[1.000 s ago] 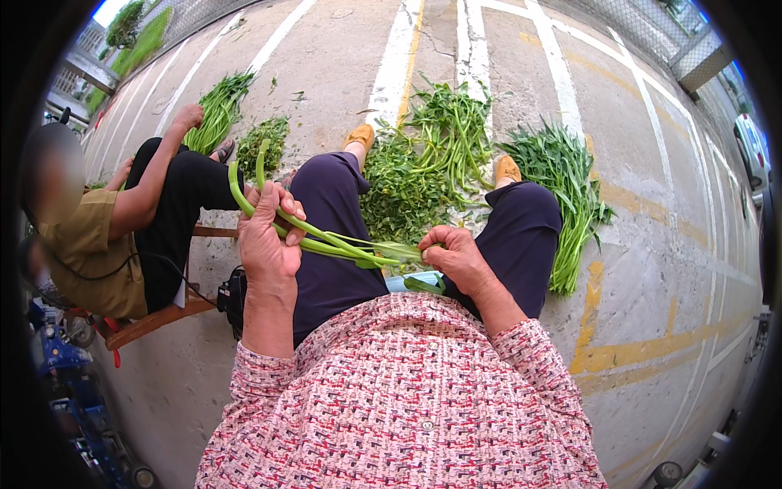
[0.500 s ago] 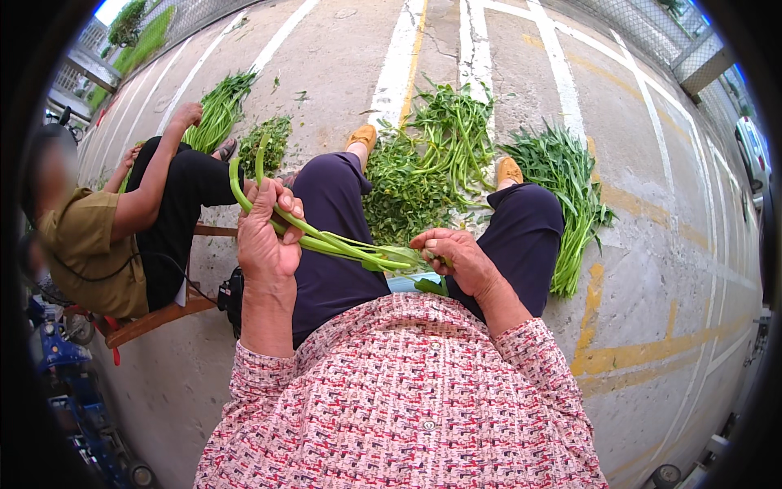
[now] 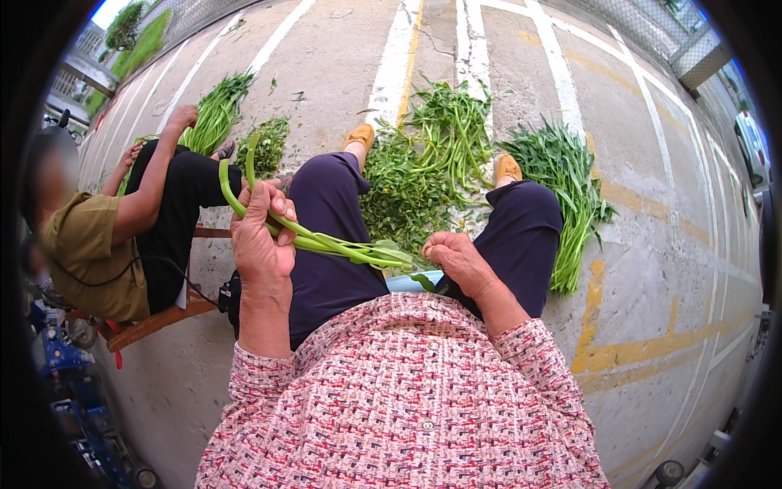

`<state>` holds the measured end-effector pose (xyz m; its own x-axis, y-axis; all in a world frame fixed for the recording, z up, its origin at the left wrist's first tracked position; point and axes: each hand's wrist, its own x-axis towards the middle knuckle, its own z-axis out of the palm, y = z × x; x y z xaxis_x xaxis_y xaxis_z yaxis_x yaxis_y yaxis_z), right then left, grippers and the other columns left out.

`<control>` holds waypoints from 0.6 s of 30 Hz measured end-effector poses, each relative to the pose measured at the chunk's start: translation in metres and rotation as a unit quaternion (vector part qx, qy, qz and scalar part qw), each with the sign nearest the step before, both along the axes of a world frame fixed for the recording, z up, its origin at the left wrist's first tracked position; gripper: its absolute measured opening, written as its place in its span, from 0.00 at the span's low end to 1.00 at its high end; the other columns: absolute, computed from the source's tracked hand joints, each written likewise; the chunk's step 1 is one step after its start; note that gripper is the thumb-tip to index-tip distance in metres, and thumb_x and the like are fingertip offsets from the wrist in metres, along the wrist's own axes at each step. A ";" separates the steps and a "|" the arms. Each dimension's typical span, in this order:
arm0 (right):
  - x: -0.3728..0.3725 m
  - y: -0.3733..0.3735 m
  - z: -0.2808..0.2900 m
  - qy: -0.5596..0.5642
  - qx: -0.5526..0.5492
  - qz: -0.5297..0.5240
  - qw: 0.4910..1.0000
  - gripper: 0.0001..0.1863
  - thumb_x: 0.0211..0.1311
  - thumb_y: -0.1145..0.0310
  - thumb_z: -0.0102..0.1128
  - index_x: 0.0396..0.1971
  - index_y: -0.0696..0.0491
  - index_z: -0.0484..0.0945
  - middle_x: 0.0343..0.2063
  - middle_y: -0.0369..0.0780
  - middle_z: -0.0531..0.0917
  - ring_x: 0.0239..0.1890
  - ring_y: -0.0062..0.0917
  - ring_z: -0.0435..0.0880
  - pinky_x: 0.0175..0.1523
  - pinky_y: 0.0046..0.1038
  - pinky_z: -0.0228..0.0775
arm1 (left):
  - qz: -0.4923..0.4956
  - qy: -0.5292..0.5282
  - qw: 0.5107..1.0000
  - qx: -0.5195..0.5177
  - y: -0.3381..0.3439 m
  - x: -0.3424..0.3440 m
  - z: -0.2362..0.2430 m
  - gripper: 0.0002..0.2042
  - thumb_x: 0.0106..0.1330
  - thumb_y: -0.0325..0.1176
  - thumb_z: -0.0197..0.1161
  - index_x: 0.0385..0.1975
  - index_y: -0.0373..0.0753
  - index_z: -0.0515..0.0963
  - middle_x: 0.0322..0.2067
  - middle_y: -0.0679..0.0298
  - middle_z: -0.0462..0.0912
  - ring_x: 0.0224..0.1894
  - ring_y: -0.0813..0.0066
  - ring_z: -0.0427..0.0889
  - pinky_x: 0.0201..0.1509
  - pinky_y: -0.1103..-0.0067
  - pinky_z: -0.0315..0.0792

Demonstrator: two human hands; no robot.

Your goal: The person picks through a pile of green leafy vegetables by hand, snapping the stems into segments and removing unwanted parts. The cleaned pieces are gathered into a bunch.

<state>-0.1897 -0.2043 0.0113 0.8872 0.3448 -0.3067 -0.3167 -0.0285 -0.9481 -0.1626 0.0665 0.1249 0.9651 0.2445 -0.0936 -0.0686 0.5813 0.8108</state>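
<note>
- Left hand [image 3: 265, 232] has shifted slightly leftward with its smooth bright-green leafy stems [image 3: 314, 240] since the previous frame.
- Left grip: closed round the stems, held above the dark trousers [image 3: 330, 200], leafy ends pointing right.
- Right hand [image 3: 460, 259]: just beside those ends, apart; grip closed, fingers curled; cannot tell whether anything is inside.
- Loose green leaf heap [image 3: 403, 196] between the tan shoes [image 3: 508, 168]; long-stemmed green bundle [image 3: 566, 208] farther right on grey concrete ground [image 3: 643, 269].

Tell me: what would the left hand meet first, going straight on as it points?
Probably the small leaf pile ahead, though depth is unclear: it lies on the ground; the left hand may pass above.
</note>
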 end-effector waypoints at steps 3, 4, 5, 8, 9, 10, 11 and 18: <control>0.001 -0.005 0.012 0.099 0.099 0.009 0.990 0.08 0.61 0.65 0.52 0.27 0.53 0.75 0.18 0.29 0.71 0.19 0.11 0.65 0.23 0.15 0.53 | -0.008 -0.003 1.000 -0.005 -0.006 -0.002 0.002 0.08 0.66 0.36 0.58 0.29 0.38 0.74 0.19 0.67 0.73 0.22 0.76 0.74 0.13 0.88 0.56; 0.000 -0.004 0.015 0.104 0.114 0.009 0.988 0.09 0.61 0.64 0.53 0.27 0.53 0.76 0.17 0.29 0.71 0.19 0.11 0.64 0.23 0.15 0.52 | -0.016 -0.005 1.000 -0.007 -0.006 -0.002 0.001 0.08 0.66 0.36 0.58 0.29 0.39 0.74 0.19 0.67 0.73 0.22 0.76 0.74 0.13 0.88 0.56; -0.002 -0.002 0.019 0.110 0.129 0.010 0.985 0.10 0.61 0.63 0.53 0.26 0.54 0.76 0.17 0.28 0.70 0.18 0.11 0.63 0.23 0.15 0.52 | -0.023 -0.006 1.000 -0.008 -0.006 -0.002 0.000 0.08 0.66 0.35 0.58 0.28 0.39 0.74 0.19 0.67 0.73 0.23 0.76 0.74 0.13 0.88 0.56; -0.002 0.001 0.021 0.117 0.152 0.030 0.981 0.12 0.63 0.61 0.54 0.29 0.54 0.76 0.18 0.29 0.72 0.19 0.11 0.66 0.24 0.15 0.55 | -0.034 -0.005 0.999 -0.006 -0.009 -0.003 -0.001 0.08 0.66 0.35 0.58 0.27 0.39 0.74 0.20 0.66 0.73 0.23 0.76 0.74 0.13 0.88 0.56; -0.002 0.001 0.021 0.118 0.155 0.039 0.980 0.12 0.64 0.60 0.53 0.30 0.54 0.76 0.19 0.30 0.74 0.20 0.12 0.68 0.25 0.15 0.57 | -0.038 -0.004 0.999 -0.006 -0.011 -0.002 -0.002 0.08 0.67 0.35 0.58 0.27 0.39 0.74 0.20 0.66 0.73 0.23 0.76 0.74 0.13 0.88 0.56; -0.003 0.002 0.023 0.122 0.153 0.042 0.980 0.12 0.63 0.60 0.54 0.30 0.54 0.77 0.19 0.30 0.74 0.20 0.12 0.68 0.26 0.15 0.58 | -0.041 -0.003 0.999 -0.007 -0.012 -0.002 -0.002 0.09 0.67 0.35 0.57 0.27 0.39 0.74 0.20 0.66 0.73 0.23 0.76 0.74 0.13 0.88 0.57; -0.003 0.004 0.025 0.126 0.153 0.046 0.979 0.12 0.63 0.60 0.54 0.30 0.54 0.77 0.19 0.30 0.74 0.20 0.12 0.68 0.26 0.16 0.58 | -0.041 -0.001 0.999 -0.006 -0.013 -0.002 -0.002 0.09 0.67 0.35 0.57 0.27 0.39 0.74 0.20 0.66 0.73 0.23 0.76 0.74 0.13 0.88 0.56; -0.004 -0.001 0.027 0.097 0.162 0.088 0.978 0.08 0.58 0.65 0.59 0.27 0.54 0.77 0.19 0.29 0.74 0.20 0.12 0.66 0.25 0.17 0.57 | -0.044 0.002 0.999 -0.002 -0.015 -0.003 -0.004 0.09 0.67 0.36 0.57 0.27 0.39 0.73 0.20 0.66 0.73 0.23 0.77 0.74 0.13 0.88 0.56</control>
